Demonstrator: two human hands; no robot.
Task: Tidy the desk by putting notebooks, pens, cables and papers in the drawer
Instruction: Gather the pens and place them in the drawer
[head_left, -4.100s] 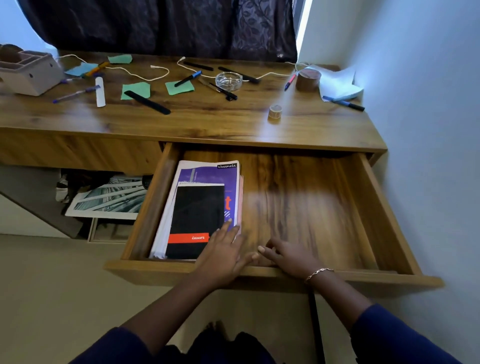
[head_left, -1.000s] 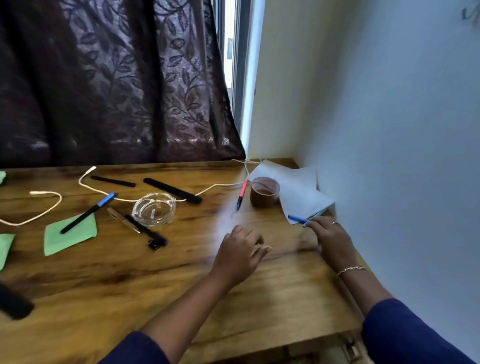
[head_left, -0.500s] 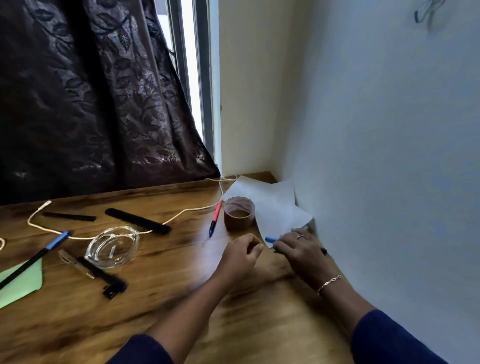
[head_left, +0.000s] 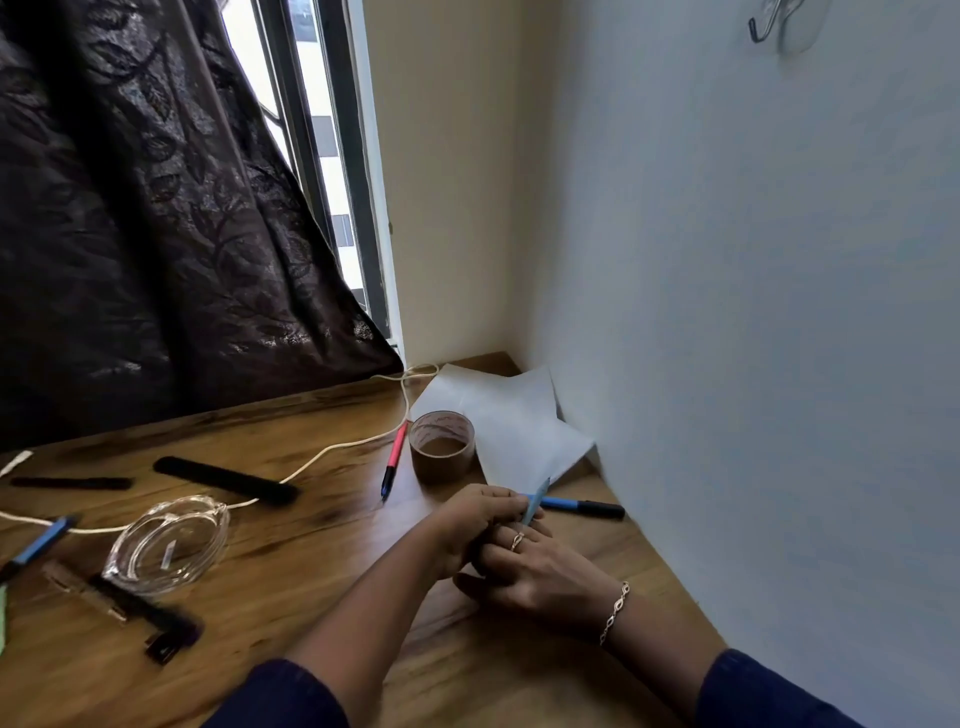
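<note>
Looking down at a wooden desk (head_left: 291, 566) set in a corner. At far left lie a blue-capped pen (head_left: 39, 543) and a glass ashtray (head_left: 169, 540), with a white cable (head_left: 337, 451) trailing toward the window. Right of these, a pink pen (head_left: 395, 457) lies beside a roll of brown tape (head_left: 441, 457), and white papers (head_left: 519, 421) fill the corner behind it.

In front of the tape the two hands meet. The left hand (head_left: 462, 525) has its fingers curled and seems to pinch the foot of a slim pale blue piece (head_left: 537, 499) standing nearly upright. Whether that piece is a pen or a cap, I cannot tell. The right hand (head_left: 535, 574) rests low with its fingers against the same piece, and whether they grip it is hidden.

Just beyond the fingertips a blue and black pen (head_left: 576, 505) lies flat, its long axis running left to right, black end toward the wall. The right hand looks nearer, so it is likely the one to gather it. The drawer is out of view.
</note>
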